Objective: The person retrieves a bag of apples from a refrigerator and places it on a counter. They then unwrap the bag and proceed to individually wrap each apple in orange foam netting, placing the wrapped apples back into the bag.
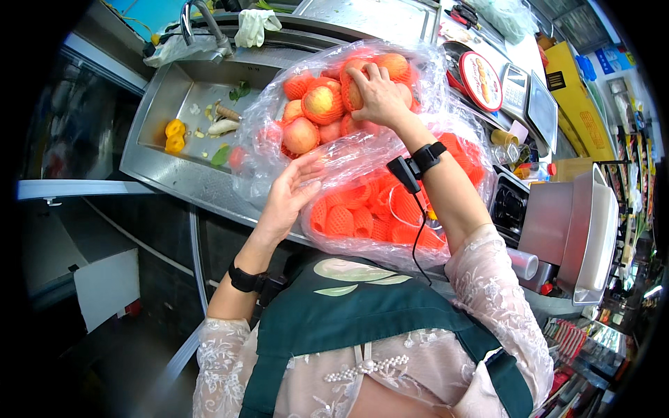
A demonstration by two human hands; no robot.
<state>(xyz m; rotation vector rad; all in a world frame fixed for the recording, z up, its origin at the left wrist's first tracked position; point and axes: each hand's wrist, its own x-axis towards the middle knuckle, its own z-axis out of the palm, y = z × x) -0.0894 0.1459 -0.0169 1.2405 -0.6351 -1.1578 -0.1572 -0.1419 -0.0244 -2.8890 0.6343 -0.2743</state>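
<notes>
A clear plastic bag (pixel 261 104) lies open in front of me, filled with several red-yellow apples (pixel 300 135), many in red foam net sleeves. My right hand (pixel 379 96) reaches into it, its fingers curled over a netted apple (pixel 353 95) near the top of the heap. At the bag's near side, my left hand (pixel 291 196) holds nothing, thumb apart from the fingers. Its fingertips are beside the plastic; whether they touch it is unclear. Closer to me, a second clear bag (pixel 334 245) holds several red foam net sleeves (pixel 339 220).
Left of the apples is a steel sink (pixel 157 151) with food scraps, under a faucet (pixel 209 26). A white glove (pixel 256 27) drapes over its back edge. On the right stand a round lid (pixel 481 81), a scale (pixel 541 107) and stacked metal containers (pixel 549 224).
</notes>
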